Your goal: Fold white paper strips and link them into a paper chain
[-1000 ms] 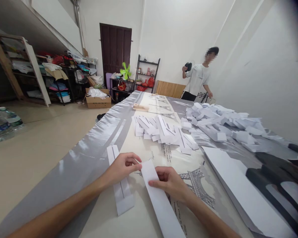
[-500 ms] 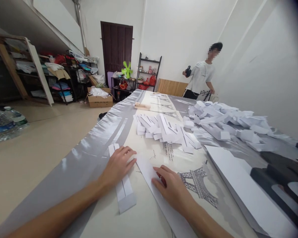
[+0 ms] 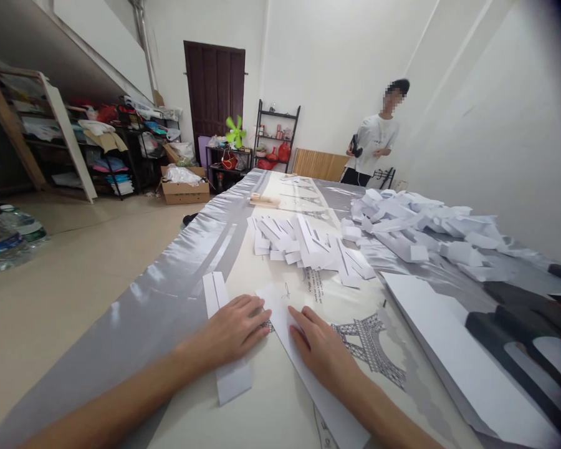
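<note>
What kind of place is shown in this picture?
Probably a small home workshop or storage room: folded paper pieces are heaped on a cloth-covered table, crowded shelves stand by the wall, and an open cardboard box sits on the floor.

Fairly bright, cool, even indoor light, its source out of view. The white wall [image 3: 336,56] at 12 o'clock is pale; the sloped underside [image 3: 14,31] at 10 o'clock is dim. Glare streaks the satin tablecloth [image 3: 121,337] at 8 o'clock. A faint, soft shadow edges the paper strip [image 3: 308,380] near 6 o'clock. Wide-angle stretching bends the edges, detail softens at 4 o'clock, and darkness rounds off the corner at 2 o'clock.
</note>
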Demonstrator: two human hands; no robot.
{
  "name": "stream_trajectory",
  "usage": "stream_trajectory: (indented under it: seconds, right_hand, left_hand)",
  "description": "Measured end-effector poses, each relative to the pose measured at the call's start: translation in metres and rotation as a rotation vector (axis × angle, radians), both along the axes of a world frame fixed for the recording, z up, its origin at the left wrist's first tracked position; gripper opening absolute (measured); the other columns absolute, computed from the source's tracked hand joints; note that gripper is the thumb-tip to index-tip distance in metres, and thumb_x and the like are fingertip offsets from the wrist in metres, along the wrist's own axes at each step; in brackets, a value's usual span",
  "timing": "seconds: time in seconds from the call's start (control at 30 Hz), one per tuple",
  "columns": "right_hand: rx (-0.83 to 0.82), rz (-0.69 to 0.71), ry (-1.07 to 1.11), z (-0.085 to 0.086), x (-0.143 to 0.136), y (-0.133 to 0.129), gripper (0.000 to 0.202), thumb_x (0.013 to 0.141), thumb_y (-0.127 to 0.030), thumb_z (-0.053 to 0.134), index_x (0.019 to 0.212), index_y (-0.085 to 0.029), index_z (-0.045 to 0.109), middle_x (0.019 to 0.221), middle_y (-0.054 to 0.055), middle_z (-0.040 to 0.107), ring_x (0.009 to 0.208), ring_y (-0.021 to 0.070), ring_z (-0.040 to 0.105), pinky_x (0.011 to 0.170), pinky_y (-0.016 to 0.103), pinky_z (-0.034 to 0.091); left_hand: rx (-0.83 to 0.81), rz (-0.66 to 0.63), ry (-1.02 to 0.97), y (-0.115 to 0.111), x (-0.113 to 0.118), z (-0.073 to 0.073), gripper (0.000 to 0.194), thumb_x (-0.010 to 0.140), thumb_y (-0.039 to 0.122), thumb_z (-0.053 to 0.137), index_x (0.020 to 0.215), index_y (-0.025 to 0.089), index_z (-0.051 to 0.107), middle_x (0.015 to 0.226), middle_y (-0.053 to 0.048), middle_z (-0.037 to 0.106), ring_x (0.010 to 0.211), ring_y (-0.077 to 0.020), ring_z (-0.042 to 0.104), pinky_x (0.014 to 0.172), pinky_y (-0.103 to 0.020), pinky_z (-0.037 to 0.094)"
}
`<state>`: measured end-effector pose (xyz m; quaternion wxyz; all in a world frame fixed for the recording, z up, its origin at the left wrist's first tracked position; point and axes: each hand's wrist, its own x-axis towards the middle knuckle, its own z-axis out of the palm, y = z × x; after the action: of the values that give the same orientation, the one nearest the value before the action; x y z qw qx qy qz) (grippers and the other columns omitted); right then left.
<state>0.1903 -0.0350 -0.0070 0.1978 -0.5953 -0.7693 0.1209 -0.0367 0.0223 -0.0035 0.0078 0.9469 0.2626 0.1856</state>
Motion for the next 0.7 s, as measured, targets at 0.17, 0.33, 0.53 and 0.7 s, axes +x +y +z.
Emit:
stream_trajectory:
  seconds: [0.17, 0.33, 0.53, 0.7]
  right_hand:
    - [-0.050, 0.046, 0.189, 0.007, 0.014, 0.002, 0.034, 0.092, -0.022, 0.052, 0.122, -0.021, 0.067, 0.090, 0.005, 0.060, 0.071, 0.0187, 0.058, 0.069, 0.034, 0.052]
    - [-0.097, 0.088, 0.346, 0.001, 0.017, 0.003, 0.039, 0.088, -0.021, 0.057, 0.126, -0.021, 0.068, 0.101, 0.007, 0.065, 0.070, 0.0164, 0.060, 0.069, 0.034, 0.056]
    - [-0.174, 0.201, 0.488, 0.006, 0.013, -0.003, 0.043, 0.095, -0.047, 0.061, 0.132, -0.025, 0.066, 0.149, 0.009, 0.053, 0.137, 0.0314, 0.049, 0.112, 0.049, 0.043]
    - [-0.300, 0.316, 0.390, 0.018, 0.013, -0.007, 0.050, 0.102, -0.050, 0.048, 0.149, -0.033, 0.047, 0.160, 0.002, 0.038, 0.148, 0.0291, 0.034, 0.122, 0.055, 0.026]
  left_hand:
    - [-0.004, -0.010, 0.031, 0.000, -0.001, 0.002, 0.026, 0.104, 0.029, 0.044, 0.120, 0.018, 0.061, 0.119, -0.011, 0.063, 0.114, -0.0264, 0.060, 0.098, -0.043, 0.050]
    - [0.001, -0.002, 0.026, 0.000, -0.002, 0.001, 0.025, 0.104, 0.030, 0.044, 0.119, 0.019, 0.062, 0.121, -0.011, 0.063, 0.114, -0.0264, 0.060, 0.098, -0.043, 0.049]
    - [-0.033, -0.035, -0.017, 0.002, -0.003, 0.000, 0.028, 0.104, 0.031, 0.044, 0.124, 0.020, 0.061, 0.120, -0.010, 0.063, 0.112, -0.0256, 0.061, 0.099, -0.043, 0.048]
    - [-0.094, -0.067, -0.056, 0.003, -0.006, 0.003, 0.023, 0.103, 0.027, 0.046, 0.115, 0.023, 0.065, 0.114, -0.007, 0.066, 0.108, -0.0232, 0.061, 0.097, -0.039, 0.049]
